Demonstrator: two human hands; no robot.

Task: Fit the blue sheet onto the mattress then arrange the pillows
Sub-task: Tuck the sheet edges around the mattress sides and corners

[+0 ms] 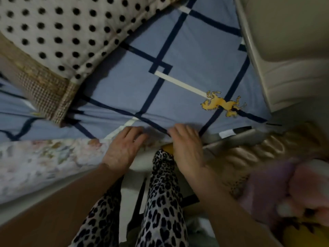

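The blue sheet (187,56), with dark navy lines, white bars and a yellow dog print, lies spread over the top of the mattress. The mattress side (35,166) shows a pale floral cover below the sheet's edge. My left hand (122,148) rests flat on that edge with fingers spread. My right hand (187,145) pinches the sheet's hem at the mattress edge, fingers curled on the fabric. A white pillow with black dots (62,29) lies on the sheet at the upper left.
A brown checked cushion or blanket (44,90) lies beside the dotted pillow. A cream headboard or bed frame (288,50) rises on the right. Soft toys and gold fabric (284,184) are piled at the lower right. My legs in leopard-print trousers (160,202) stand against the bed.
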